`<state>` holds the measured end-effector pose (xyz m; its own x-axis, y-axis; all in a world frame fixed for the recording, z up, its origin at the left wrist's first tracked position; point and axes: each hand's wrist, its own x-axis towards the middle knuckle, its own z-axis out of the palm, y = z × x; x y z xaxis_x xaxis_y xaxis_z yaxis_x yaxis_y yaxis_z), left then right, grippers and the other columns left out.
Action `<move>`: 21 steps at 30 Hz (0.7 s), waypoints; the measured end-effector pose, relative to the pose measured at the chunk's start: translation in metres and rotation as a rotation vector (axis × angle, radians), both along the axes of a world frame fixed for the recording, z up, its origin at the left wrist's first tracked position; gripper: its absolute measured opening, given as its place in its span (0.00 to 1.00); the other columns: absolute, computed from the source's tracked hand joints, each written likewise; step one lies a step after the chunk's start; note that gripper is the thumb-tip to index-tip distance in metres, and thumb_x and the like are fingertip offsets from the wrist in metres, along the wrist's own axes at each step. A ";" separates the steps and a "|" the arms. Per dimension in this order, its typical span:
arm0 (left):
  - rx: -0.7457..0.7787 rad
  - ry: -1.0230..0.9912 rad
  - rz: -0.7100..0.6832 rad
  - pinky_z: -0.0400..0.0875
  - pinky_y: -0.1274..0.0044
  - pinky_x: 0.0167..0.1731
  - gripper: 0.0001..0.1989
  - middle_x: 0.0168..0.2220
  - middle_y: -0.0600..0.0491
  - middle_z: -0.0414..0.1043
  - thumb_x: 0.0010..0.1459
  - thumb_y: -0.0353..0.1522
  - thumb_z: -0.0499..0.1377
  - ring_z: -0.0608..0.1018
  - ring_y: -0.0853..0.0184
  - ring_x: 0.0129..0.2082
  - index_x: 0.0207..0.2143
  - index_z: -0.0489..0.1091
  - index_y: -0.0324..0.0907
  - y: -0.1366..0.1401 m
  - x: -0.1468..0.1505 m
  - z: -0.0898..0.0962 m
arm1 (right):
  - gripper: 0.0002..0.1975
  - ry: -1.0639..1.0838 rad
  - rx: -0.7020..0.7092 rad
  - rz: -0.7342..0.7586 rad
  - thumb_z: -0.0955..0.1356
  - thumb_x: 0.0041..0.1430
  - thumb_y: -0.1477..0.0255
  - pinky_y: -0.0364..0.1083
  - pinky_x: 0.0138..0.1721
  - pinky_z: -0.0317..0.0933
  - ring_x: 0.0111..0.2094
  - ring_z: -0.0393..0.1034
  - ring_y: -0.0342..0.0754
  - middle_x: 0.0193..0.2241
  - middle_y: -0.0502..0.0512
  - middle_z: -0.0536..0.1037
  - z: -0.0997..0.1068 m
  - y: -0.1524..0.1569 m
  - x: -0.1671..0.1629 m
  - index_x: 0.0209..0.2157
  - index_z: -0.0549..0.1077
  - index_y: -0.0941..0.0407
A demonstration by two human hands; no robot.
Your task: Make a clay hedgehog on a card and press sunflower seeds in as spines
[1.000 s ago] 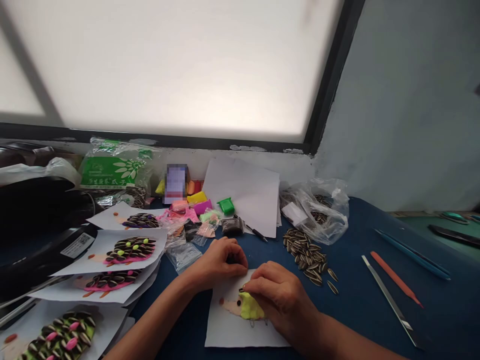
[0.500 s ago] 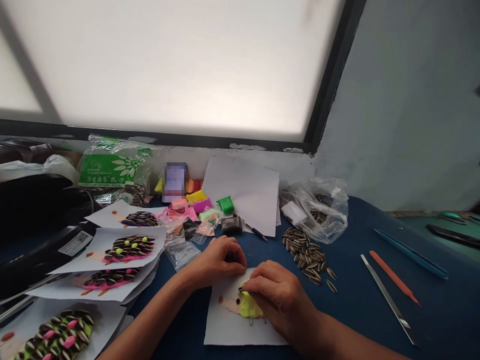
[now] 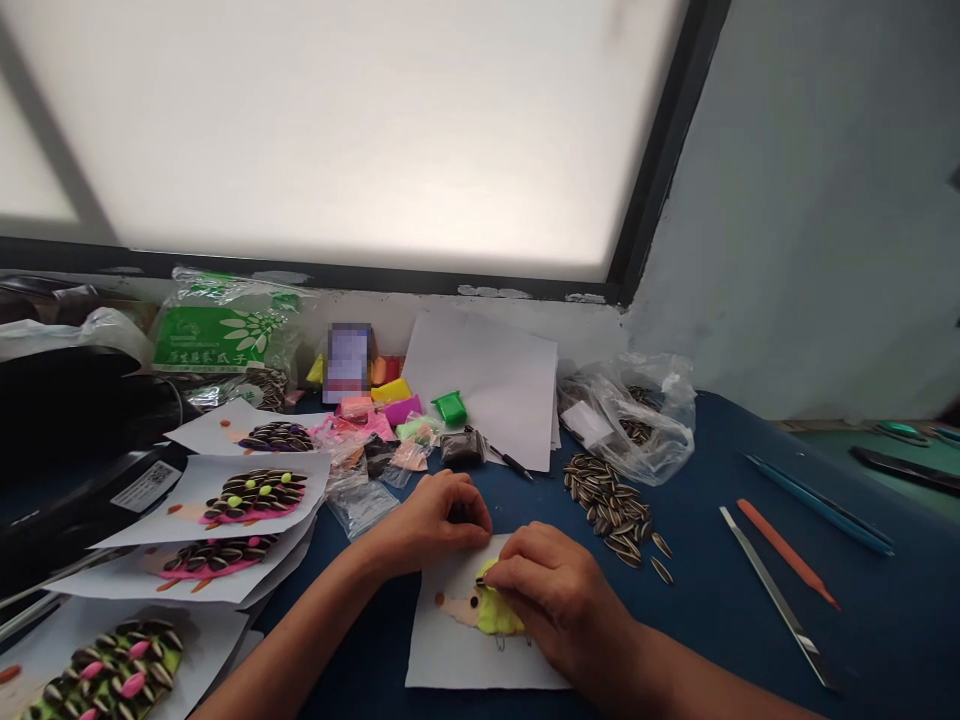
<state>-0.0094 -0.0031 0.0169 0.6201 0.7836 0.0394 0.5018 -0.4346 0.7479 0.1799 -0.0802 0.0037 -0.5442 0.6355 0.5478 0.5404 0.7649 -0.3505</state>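
On a blue table (image 3: 712, 440), I am holding my right hand (image 3: 559, 585) over a sheet of paper (image 3: 450, 660), fingertips touching a dark seed (image 3: 480, 581) at the upper left edge of the yellow clay (image 3: 496, 615); whether they are clamping it, I cannot tell. My left hand (image 3: 441, 512) is curling at the paper's top edge, and I cannot tell if it is pinching anything. Loose seeds (image 3: 607, 505) are lying to the right, seed-covered cards (image 3: 150, 523) to the left
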 end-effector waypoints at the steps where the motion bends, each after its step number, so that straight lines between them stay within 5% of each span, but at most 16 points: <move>1: 0.000 0.004 -0.003 0.65 0.78 0.36 0.06 0.32 0.54 0.70 0.51 0.35 0.61 0.70 0.66 0.37 0.28 0.76 0.42 0.000 0.000 0.000 | 0.08 -0.011 0.002 -0.004 0.64 0.63 0.80 0.44 0.34 0.60 0.32 0.66 0.46 0.31 0.55 0.76 0.000 0.000 0.000 0.36 0.75 0.57; 21: 0.000 0.005 -0.006 0.65 0.78 0.36 0.07 0.34 0.53 0.71 0.51 0.35 0.61 0.70 0.66 0.38 0.28 0.77 0.43 0.000 0.000 0.001 | 0.10 -0.095 0.023 -0.017 0.63 0.60 0.83 0.43 0.32 0.59 0.31 0.65 0.46 0.30 0.55 0.74 0.000 -0.001 0.001 0.34 0.74 0.57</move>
<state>-0.0097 -0.0034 0.0178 0.6253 0.7796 0.0367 0.5024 -0.4380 0.7455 0.1807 -0.0814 0.0040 -0.5836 0.6329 0.5087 0.5831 0.7627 -0.2799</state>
